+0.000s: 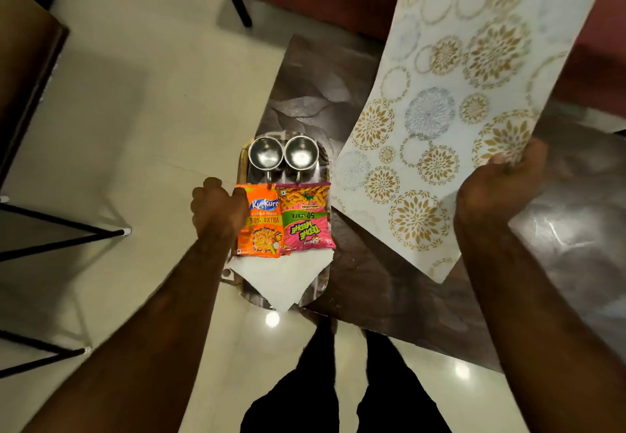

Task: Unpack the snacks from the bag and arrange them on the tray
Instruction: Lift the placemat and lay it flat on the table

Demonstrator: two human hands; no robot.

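Left hand (216, 209) grips the steel tray (252, 297) holding an orange Kurkure packet (262, 222), "50% EXTRA", and a pink Tedhe Medhe packet (306, 225), "50% FREE". Right hand (498, 188) pinches a white gold-flowered sheet (440, 110), possibly the bag.

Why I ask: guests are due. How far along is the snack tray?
Done: the orange snack packet and pink snack packet lie side by side on the oval steel tray. In hand: the left hand grips the tray's edge; the right hand holds the flat white gold-flowered bag. Left: probably nothing; the bag looks flat, its inside hidden.
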